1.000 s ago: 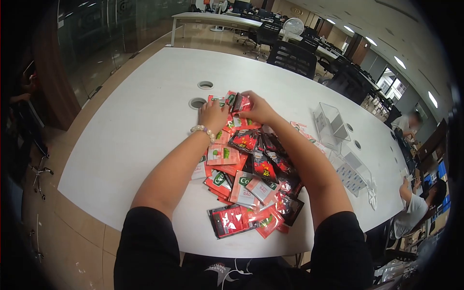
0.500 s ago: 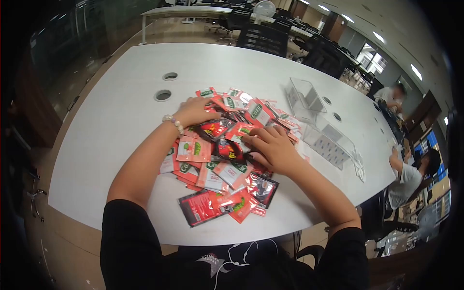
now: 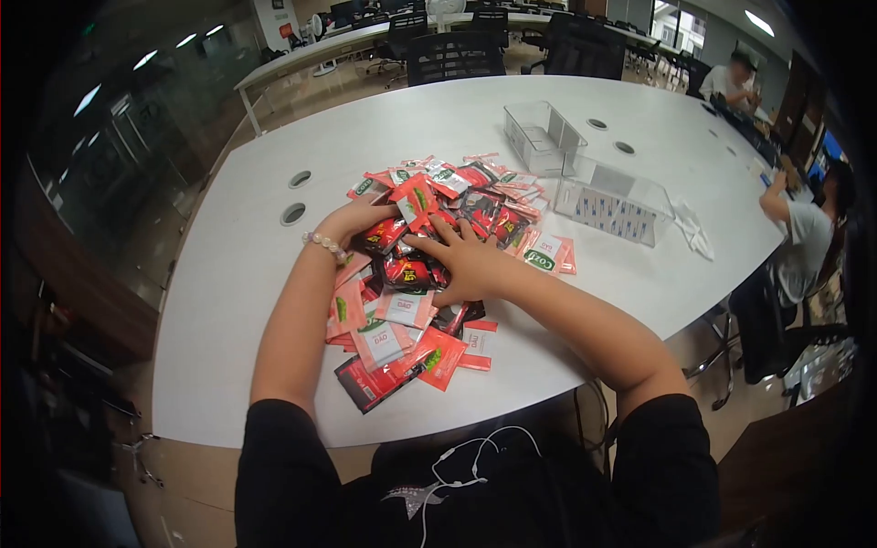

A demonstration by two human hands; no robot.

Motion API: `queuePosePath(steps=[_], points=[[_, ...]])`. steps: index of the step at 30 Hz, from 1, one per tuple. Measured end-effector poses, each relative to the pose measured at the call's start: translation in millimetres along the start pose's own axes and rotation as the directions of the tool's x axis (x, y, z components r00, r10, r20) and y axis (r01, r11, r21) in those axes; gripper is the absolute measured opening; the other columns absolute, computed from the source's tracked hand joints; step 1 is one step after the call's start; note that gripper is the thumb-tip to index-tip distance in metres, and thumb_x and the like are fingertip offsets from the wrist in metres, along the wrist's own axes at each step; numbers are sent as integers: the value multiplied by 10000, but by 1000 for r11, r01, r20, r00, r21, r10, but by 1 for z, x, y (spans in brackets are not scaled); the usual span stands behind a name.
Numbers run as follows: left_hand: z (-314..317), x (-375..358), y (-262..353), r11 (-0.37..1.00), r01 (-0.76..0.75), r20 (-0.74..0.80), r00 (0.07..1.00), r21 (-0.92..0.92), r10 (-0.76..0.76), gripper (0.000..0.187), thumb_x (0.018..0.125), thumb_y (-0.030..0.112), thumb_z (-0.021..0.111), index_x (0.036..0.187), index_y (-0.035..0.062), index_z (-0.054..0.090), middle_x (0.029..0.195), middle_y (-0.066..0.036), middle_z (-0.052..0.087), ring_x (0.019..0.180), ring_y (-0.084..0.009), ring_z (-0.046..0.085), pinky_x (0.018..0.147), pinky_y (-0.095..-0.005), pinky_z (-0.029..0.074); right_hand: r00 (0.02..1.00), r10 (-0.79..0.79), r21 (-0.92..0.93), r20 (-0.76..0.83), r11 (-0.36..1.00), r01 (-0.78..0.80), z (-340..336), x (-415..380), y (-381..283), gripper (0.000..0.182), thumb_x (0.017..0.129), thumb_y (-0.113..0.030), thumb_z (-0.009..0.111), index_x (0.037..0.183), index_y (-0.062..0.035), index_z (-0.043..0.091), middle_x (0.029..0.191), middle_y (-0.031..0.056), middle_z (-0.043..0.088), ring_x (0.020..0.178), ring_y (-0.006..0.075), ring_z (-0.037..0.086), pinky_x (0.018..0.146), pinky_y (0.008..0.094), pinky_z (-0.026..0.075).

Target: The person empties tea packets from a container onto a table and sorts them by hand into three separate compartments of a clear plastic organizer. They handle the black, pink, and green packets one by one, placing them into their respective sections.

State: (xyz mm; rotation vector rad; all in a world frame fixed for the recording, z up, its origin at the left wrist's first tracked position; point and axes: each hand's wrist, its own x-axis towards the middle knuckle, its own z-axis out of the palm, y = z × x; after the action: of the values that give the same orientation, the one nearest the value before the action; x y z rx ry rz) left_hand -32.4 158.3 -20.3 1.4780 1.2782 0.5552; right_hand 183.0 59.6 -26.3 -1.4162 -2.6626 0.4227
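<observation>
A heap of small sachets (image 3: 402, 310) in pink, red and black lies on the white table, several printed "Cozy". My left hand (image 3: 364, 216), with a beaded bracelet at the wrist, reaches into the heap's left side. Its fingers look stretched out, their tips hidden by a red-orange sachet (image 3: 416, 200). On the heap's middle rests my right hand (image 3: 470, 263), fingers spread, touching black-and-red sachets (image 3: 406, 272) and gripping none that I can see. A larger red-and-black packet (image 3: 370, 382) lies at the near edge of the heap.
Two clear plastic bins stand behind and right of the heap: a farther bin (image 3: 544, 137) and a nearer bin (image 3: 610, 215) with blue marks. A white cable-like bundle (image 3: 694, 230) lies beside the nearer one. Round holes (image 3: 293, 214) pierce the tabletop. People sit at the right.
My right hand has shifted inward and spread its fingers over the heap. Sachets around both hands have been rearranged, and a red-orange one now covers my left fingertips. The camera view has turned.
</observation>
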Motion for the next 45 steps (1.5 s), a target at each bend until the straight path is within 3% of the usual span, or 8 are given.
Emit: queuePosePath(steps=[9,17,24,32,36,40,41,45], points=[[17,-2,7,954,-265,-281,934,-138,219,453,789,60,678,1204,-16,512,1095,-104,618,934,-150,614,791,-261,509,929,-14,58,-371,998,39,28,-2,5,879,621,-408,786,1376,-355,338,1497,133,186,1325,492,187,944,716,245],[7,-9,39,842,-539,-433,751,33,498,481,766,11,673,1219,-11,516,1114,-89,607,970,-148,588,817,-270,490,680,-165,28,-714,964,263,11,11,10,726,597,10,694,1259,-217,501,1451,114,288,1264,457,294,1027,517,341],[18,-28,76,699,-694,-491,675,-171,551,459,810,26,633,1239,-9,475,1103,-101,599,943,-149,607,777,-272,520,418,-307,-183,-855,933,311,-22,17,20,580,658,25,642,1177,-222,570,1396,112,376,1220,428,369,970,478,408],[11,-77,16,873,-418,-459,846,-251,272,356,875,68,568,1210,-16,480,1083,-116,609,874,-162,646,722,-276,549,500,-537,-336,-680,834,439,-12,9,11,391,748,-119,625,1130,-196,591,1263,81,491,1132,308,491,888,420,477],[-8,-105,-9,957,105,-385,923,272,8,369,850,116,592,1195,6,520,984,-129,621,745,-154,648,586,-253,526,770,-488,-220,-411,873,436,15,6,9,403,763,-183,621,1161,-185,564,1225,65,504,1139,261,500,889,451,448],[-24,-143,-33,687,61,-315,916,724,250,478,847,318,596,1265,97,523,1218,-223,513,1149,-295,511,944,-360,416,825,-462,-179,-325,887,426,-6,-19,0,550,738,-349,636,1251,-198,509,1283,86,469,1219,313,425,987,574,309],[-23,-159,-34,708,143,-362,917,691,168,554,848,410,561,1334,160,469,1400,-238,346,1330,-354,299,1082,-448,215,821,-462,-155,-335,887,435,-8,-26,-5,575,741,-380,637,1270,-204,495,1308,101,453,1246,338,394,997,595,286],[-19,-204,-74,695,282,-498,858,661,126,622,887,379,491,1441,203,272,1480,-219,227,1385,-378,167,1084,-550,97,770,-581,-55,-264,806,590,9,-56,-46,748,706,-516,687,1352,-269,404,1431,136,322,1327,438,240,989,699,208]])
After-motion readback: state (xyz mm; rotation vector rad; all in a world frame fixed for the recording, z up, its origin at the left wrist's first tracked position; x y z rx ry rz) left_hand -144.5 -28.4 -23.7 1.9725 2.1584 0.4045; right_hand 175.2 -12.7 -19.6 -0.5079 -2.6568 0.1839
